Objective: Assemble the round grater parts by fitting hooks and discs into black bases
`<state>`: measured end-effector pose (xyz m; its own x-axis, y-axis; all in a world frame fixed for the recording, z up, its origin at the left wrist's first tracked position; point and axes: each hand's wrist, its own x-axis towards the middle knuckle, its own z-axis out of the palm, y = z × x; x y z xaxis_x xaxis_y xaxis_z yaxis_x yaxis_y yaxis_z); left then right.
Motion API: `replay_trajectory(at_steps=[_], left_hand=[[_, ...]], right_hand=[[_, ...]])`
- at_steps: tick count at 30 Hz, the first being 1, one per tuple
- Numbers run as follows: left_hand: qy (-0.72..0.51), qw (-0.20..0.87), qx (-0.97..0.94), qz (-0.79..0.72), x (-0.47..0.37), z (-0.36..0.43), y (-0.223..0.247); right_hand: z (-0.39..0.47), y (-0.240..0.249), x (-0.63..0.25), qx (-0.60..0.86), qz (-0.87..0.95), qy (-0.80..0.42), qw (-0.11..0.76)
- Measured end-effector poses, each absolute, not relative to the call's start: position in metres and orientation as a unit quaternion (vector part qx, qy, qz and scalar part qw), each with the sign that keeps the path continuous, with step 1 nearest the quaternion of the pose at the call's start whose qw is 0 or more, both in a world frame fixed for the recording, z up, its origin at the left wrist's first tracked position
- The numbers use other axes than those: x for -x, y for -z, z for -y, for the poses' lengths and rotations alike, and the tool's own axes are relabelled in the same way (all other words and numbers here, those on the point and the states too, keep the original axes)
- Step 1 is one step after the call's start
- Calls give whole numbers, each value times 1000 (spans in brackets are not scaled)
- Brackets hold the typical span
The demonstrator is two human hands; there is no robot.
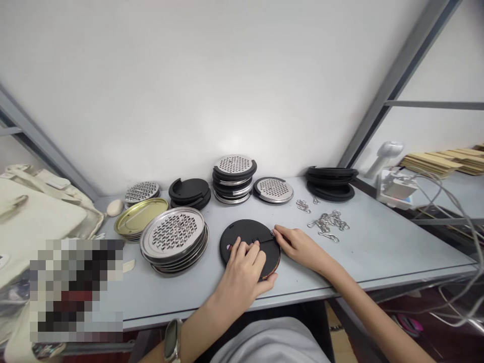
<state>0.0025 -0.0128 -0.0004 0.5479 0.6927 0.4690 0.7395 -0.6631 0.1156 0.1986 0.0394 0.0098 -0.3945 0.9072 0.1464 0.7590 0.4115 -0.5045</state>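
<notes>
A round black disc lies on the grey table at the centre. My left hand rests over its lower part, fingers bent against its surface and thumb at its lower right edge. At the disc's right edge, my right hand pinches a small metal hook. Several silver hooks lie in a loose pile to the right, with a smaller group behind them. A stack of round metal graters sits left of the disc.
Gold lids are at the left. Black holders, a tall grater stack, a single grater and more black parts stand along the wall. A white device is at the right.
</notes>
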Motion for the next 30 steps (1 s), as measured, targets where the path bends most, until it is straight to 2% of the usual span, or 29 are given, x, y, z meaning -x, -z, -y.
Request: replay_trajectory(at_steps=[21,30], left_hand=[[246,53,878,407,-2,13,2],[239,49,880,407,-3,12,1]], right_hand=[[-39,-10,-201,517,811,-190,198],[-39,-6,-199,516,816,-158,207]])
